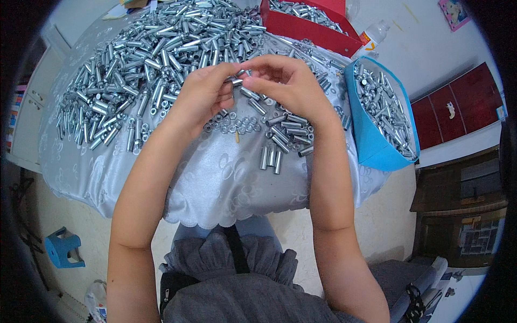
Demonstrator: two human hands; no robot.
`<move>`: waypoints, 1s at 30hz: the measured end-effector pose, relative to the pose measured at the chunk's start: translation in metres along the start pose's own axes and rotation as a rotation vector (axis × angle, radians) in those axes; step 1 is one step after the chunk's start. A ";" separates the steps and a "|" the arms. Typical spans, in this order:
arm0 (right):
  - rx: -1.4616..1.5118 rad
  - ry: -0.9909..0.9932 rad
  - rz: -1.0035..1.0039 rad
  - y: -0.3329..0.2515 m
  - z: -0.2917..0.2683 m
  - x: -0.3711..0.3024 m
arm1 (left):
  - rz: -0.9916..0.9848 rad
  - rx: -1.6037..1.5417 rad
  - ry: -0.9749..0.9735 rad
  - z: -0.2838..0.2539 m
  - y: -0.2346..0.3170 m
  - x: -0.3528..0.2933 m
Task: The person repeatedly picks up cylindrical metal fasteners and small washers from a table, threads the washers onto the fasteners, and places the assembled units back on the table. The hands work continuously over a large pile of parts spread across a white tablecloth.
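My left hand (203,96) and my right hand (291,83) meet above the table, fingertips almost touching. Between them is a small silvery metal part (244,74), mostly covered by the fingers; its exact kind is hard to make out. Both hands are closed in a pinch around it. Just below lie several loose hex nuts (237,125) on the cloth. Short metal sleeves (291,132) are heaped beside my right wrist, with a few standing apart at the near side. A large pile of sleeve anchor bolts (177,43) spreads behind and left of my left hand.
A silky pale tablecloth (215,183) covers the round table. On the right stands a blue fabric bin (383,153) full of metal anchors. Farther back are a red box (312,29) of similar parts and a plastic bottle (374,35). A blue stool (64,247) is on the floor at left.
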State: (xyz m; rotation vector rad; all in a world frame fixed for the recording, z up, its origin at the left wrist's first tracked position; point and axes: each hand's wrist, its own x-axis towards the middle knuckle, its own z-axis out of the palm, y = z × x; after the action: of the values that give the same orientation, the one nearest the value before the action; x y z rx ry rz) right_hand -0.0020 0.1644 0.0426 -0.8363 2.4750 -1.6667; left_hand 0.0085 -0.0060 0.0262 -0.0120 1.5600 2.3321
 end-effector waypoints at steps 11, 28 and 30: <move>-0.522 -0.335 0.389 0.012 -0.016 -0.011 | 0.010 -0.105 -0.009 -0.007 -0.001 0.002; -0.650 -0.249 0.213 0.014 -0.007 -0.014 | 0.001 -0.061 0.023 -0.002 0.000 0.000; -0.493 -0.185 0.162 0.009 -0.006 -0.010 | 0.000 -0.066 0.016 -0.003 0.000 0.000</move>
State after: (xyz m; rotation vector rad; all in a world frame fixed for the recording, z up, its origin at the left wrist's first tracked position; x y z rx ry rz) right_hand 0.0009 0.1765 0.0345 -0.7523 2.7635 -0.8931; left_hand 0.0081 -0.0086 0.0247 -0.0466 1.4898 2.3887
